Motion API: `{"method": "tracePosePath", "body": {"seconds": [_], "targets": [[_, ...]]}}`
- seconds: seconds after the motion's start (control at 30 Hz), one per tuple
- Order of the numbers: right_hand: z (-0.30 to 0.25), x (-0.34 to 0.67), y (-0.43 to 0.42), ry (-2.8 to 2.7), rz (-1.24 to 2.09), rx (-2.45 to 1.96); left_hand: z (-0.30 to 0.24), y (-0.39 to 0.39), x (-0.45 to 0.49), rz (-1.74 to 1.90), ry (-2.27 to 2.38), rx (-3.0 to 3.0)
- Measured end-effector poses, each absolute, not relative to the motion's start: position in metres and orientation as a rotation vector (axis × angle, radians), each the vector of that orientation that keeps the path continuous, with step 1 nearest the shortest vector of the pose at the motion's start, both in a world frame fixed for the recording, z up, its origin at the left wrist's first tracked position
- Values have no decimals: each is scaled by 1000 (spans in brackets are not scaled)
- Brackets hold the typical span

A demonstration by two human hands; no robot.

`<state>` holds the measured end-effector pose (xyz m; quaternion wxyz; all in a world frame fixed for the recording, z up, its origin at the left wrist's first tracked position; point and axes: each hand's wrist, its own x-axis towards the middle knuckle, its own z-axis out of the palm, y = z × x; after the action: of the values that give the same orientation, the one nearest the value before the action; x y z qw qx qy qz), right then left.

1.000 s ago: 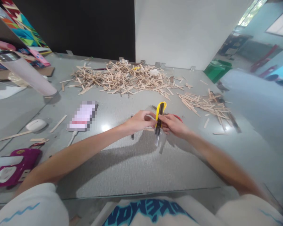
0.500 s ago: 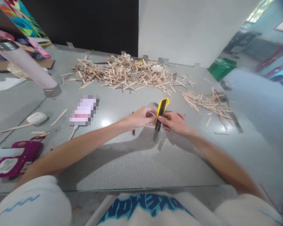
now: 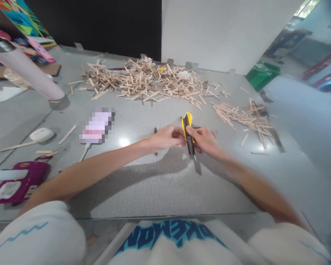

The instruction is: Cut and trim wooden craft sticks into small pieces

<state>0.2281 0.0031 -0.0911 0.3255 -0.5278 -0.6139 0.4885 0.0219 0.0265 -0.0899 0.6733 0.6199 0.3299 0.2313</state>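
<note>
My right hand [image 3: 204, 139] is closed around a yellow and black utility knife [image 3: 188, 129], thumb on its body. The knife tilts with its narrow end pointing down toward me, above the table. Close against it on the left, my left hand [image 3: 169, 137] has its fingers curled together at the knife's side. A pale sliver of wood shows under these fingertips; whether they grip it is hidden. Behind my right hand, a red-handled tool [image 3: 213, 134], probably scissors, is mostly covered. A thin black pen-like object [image 3: 155, 131] lies partly under my left hand.
A big heap of wooden sticks [image 3: 143, 82] spreads along the back, with a smaller pile [image 3: 242, 117] at right. Leftward are a phone [image 3: 98, 127] on a cable, a white case [image 3: 42, 135], a magenta device [image 3: 30, 180] and a pink tumbler [image 3: 30, 70].
The utility knife has turned in my right hand, its lower end swinging to the right. My right thumb now lies higher on its body. My left hand stays close by.
</note>
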Motion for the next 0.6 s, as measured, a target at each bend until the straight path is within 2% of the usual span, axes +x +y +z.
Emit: {"method": "tracePosePath", "body": {"seconds": [0.27,0.43,0.6], "targets": [[-82,246,8,-1744,1502,-1176,-76,37,10,580,817,1691],[-78,249,5,-1728,1347,-1182,-70,37,-8,698,1151,1922],[-93,243,8,-1703,1273,-1142,-98,4,-18,696,1319,2310]]}}
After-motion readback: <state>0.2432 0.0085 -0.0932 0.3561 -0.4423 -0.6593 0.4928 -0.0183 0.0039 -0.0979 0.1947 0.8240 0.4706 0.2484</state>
